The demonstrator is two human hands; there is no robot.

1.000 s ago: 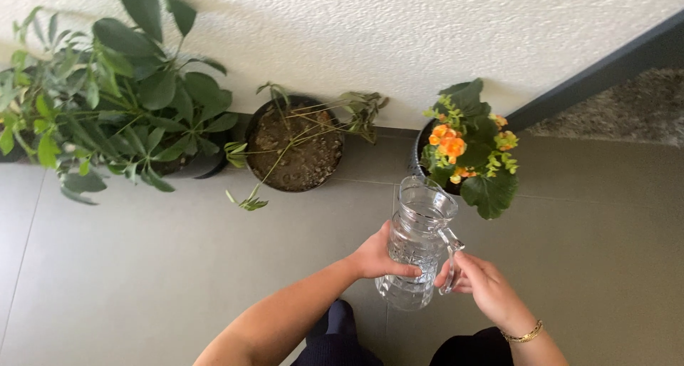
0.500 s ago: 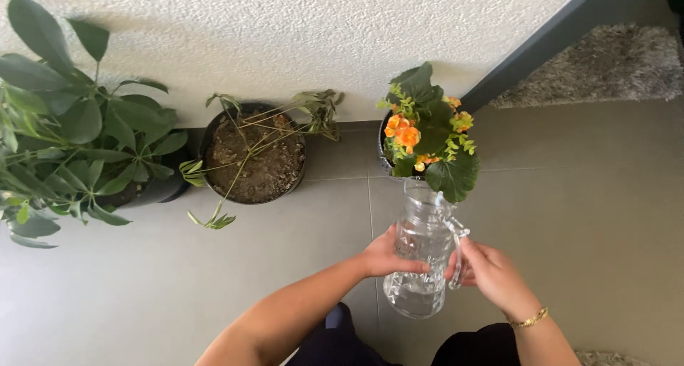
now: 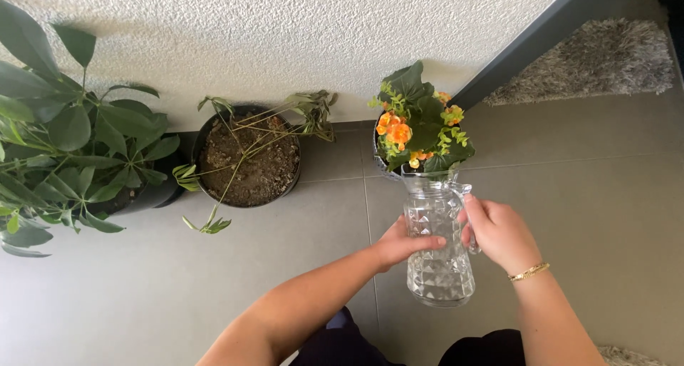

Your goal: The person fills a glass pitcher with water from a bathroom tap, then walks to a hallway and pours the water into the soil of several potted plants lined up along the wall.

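Glass jug [image 3: 436,245], likely heavy and breakable, tipped at flowering pot [image 3: 417,141]; right hand [image 3: 499,232] grips handle, left hand [image 3: 399,245] steadies its side.

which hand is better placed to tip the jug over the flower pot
Right. The right hand is wrapped around the handle of the glass jug, whose spout already sits at the orange-flowered plant. The left hand only steadies the jug's side.

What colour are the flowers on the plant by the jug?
Orange flowers with some yellow-green buds, clearest in the head view.
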